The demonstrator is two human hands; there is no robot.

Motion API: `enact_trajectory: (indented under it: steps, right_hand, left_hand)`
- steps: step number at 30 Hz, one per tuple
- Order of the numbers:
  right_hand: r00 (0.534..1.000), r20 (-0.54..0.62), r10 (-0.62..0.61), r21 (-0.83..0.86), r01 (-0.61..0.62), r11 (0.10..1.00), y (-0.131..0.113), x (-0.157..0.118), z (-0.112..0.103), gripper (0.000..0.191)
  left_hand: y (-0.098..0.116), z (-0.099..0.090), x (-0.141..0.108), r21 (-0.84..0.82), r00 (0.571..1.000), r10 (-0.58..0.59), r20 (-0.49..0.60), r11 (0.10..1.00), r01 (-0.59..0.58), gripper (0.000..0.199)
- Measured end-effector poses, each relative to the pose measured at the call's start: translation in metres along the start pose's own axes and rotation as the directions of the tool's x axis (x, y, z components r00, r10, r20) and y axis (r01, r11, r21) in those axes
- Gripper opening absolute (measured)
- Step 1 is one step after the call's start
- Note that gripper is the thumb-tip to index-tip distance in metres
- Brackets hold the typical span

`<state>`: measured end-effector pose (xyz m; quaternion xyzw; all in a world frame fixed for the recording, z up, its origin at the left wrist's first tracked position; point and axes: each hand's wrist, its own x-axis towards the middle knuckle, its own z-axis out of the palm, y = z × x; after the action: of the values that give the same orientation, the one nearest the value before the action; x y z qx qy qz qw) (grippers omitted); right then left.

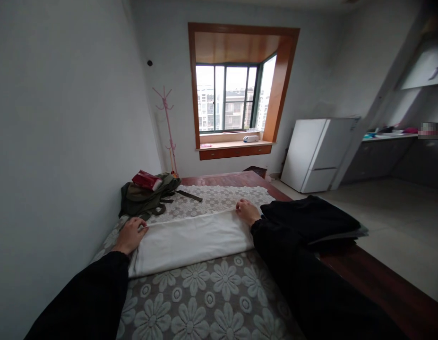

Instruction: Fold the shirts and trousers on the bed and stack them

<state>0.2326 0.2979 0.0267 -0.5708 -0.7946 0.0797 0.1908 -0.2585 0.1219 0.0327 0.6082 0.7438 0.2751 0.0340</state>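
Note:
A white cloth (193,241), folded into a long flat strip, lies across the flower-patterned tablecloth (190,321). At its far left corner my left hand (131,234) is closed, fingertips pinching the edge. My right hand (247,212) is at the far right corner, its fingers curled onto the cloth's edge. Just right of my right hand sits a stack of folded dark clothes (311,219), with a grey layer showing underneath.
A dark green backpack (133,200) with a red packet (147,180) on it rests at the table's far left, against the wall. The reddish wooden table edge (374,278) runs along the right. Beyond stand a pink coat rack (166,118) and a white fridge (311,151).

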Motion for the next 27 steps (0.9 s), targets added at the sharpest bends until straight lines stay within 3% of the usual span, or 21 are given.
enact_trajectory:
  steps: [8,14,18,21,24,27]
  right_hand:
    - [0.995,-0.078,-0.068,-0.007,0.068,0.998,-0.018,-0.033,-0.048,0.025]
    - [0.978,-0.147,-0.149,0.030,0.155,0.987,-0.031,-0.085,-0.099,0.024]
    - [0.950,-0.171,-0.261,0.140,0.285,0.948,-0.021,-0.151,-0.123,0.020]
    - [0.902,-0.117,-0.415,0.325,0.429,0.843,-0.001,-0.214,-0.133,0.018]
    - [0.891,0.024,-0.454,0.345,0.418,0.840,0.016,-0.272,-0.136,0.020]
    - [0.871,0.159,-0.465,0.285,0.411,0.866,0.022,-0.315,-0.136,0.024]
  left_hand:
    - [0.040,-0.047,-0.041,-0.132,0.993,-0.009,-0.120,0.991,-0.007,0.022]
    - [0.072,-0.096,-0.102,-0.221,0.983,-0.004,-0.182,0.975,-0.037,0.034]
    - [0.082,-0.129,-0.165,-0.340,0.997,0.011,-0.076,0.940,-0.036,0.040]
    - [0.083,-0.147,-0.220,-0.395,0.999,0.005,0.050,0.918,0.015,0.037]
    - [0.080,-0.152,-0.271,-0.418,0.984,-0.018,0.179,0.904,0.092,0.032]
    - [0.074,-0.143,-0.307,-0.373,0.951,-0.025,0.307,0.916,0.145,0.026]
